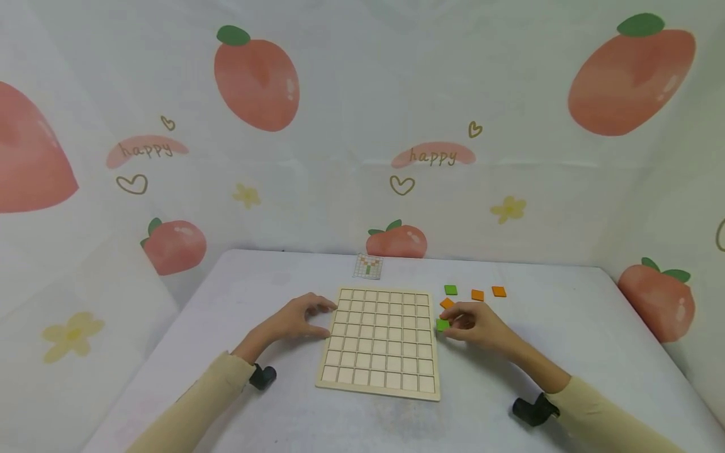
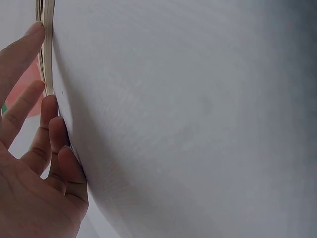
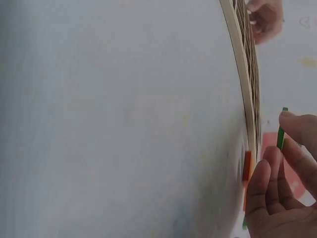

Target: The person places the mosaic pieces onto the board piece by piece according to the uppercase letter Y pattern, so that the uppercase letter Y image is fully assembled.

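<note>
A pale wooden grid board (image 1: 378, 339) with rows of square cells lies flat on the table. My left hand (image 1: 298, 318) rests at its left edge, thumb and fingertips touching the side; the left wrist view shows the loosely bent fingers (image 2: 35, 131) along the board's rim (image 2: 48, 54). At the right edge, my right hand (image 1: 477, 326) pinches a green square tile (image 1: 442, 324) between thumb and fingers. In the right wrist view that tile (image 3: 281, 135) is held edge-on, raised over the table. An orange tile (image 1: 447, 303) lies just beyond the right hand, with another partly hidden by the fingers.
Another green tile (image 1: 450, 290) and two orange tiles, one nearer (image 1: 477, 295) and one farther right (image 1: 499, 291), lie behind the right hand. A small gridded card (image 1: 369, 267) with a coloured pattern sits at the back of the white table (image 1: 272, 415). A fruit-printed cloth (image 1: 340, 94) hangs behind.
</note>
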### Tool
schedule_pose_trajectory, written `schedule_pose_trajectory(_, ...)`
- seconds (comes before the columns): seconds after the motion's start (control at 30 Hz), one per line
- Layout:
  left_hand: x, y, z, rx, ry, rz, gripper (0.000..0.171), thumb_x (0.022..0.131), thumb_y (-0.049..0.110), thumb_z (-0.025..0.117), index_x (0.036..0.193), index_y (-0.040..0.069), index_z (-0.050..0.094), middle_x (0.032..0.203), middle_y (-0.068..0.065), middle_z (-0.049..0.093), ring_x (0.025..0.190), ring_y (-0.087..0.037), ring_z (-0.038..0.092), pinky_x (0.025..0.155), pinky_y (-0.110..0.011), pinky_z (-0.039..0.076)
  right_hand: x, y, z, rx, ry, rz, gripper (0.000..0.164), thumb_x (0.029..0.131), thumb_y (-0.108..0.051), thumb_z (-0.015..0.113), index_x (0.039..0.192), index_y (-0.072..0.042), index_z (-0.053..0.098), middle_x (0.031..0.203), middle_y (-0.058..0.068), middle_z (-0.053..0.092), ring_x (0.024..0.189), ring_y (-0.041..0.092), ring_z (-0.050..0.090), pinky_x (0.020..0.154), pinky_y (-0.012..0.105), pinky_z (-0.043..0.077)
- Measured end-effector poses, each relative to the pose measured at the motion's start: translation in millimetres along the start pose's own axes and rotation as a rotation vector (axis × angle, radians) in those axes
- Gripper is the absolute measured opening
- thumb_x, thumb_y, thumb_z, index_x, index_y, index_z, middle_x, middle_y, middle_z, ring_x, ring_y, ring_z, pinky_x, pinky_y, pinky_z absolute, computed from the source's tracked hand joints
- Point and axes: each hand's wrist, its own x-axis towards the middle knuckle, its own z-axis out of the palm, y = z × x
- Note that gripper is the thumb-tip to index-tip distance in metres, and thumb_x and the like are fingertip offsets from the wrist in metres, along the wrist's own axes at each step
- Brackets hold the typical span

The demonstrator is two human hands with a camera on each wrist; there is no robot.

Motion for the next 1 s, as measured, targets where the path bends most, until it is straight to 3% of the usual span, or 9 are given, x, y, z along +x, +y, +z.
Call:
schedule_pose_trajectory(0.4,-1.3,0.5,-0.2,0.003,-0.003,0.003,0.055,0.081,0.025,0.088,0.130,0.011,0.066,0.118,-0.003,0.061,0.110,-0.025,0.057,0.096,-0.047,0.045,9,-19,31,0.074,-0.022,0.002,0.028,0.082,-0.007,0.086,0.106,-0.002,0.073,0.089,0.006,0.067,0.076,0.019,0.062,0.070,0.025,0.053)
schedule_pose_trajectory(0.73,-1.6,1.3,-1.2,0.002,-0.015,-0.014,0.055,0.082,0.025,0.088,0.130,0.012,0.065,0.120,-0.003,0.061,0.111,-0.026,0.056,0.098,-0.048,0.044,11,-33,57,0.162,-0.055,-0.020,0.027,0.082,-0.004,0.085,0.106,0.000,0.073,0.091,0.009,0.069,0.075,0.019,0.064,0.069,0.026,0.054)
schedule_pose_trajectory(1.0,0.2,3.1,-2.8,0.001,-0.024,-0.026,0.056,0.082,0.026,0.088,0.131,0.013,0.065,0.120,-0.002,0.061,0.112,-0.026,0.056,0.098,-0.048,0.043,15,-42,78,0.123,-0.060,-0.005,0.025,0.080,-0.004,0.085,0.103,-0.003,0.074,0.084,0.003,0.068,0.071,0.016,0.064,0.066,0.025,0.053)
